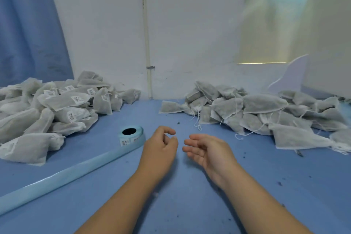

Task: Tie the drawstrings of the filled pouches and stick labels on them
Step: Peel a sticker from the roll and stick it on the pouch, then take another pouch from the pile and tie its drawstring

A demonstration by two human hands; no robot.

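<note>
— What's on the table (95, 186)?

— Two heaps of filled pouches, both along the far edge against the wall. The left pile (57, 108) fills the far left corner and runs down the left edge. Many of its pouches carry white barcode labels. The right pile (266, 112) spreads from the middle of the far edge to the right edge. Its pouches are plain, and loose strings (198, 125) trail from its near side.

— And the label stock?

— A pale blue strip (66, 176) runs from the left edge up to a roll (131, 135) lying flat near the left pile.

— The hands?

— Both are over the middle of the table, between the piles, close together but apart. The left hand (159, 150) has its fingers loosely curled, thumb and forefinger nearly meeting, with nothing visible in them. The right hand (209, 150) is turned palm inward, fingers relaxed, holding nothing.

— Room to move?

— The blue top shows between the piles and from the hands to the near edge, dotted with dark crumbs (178, 123).
</note>
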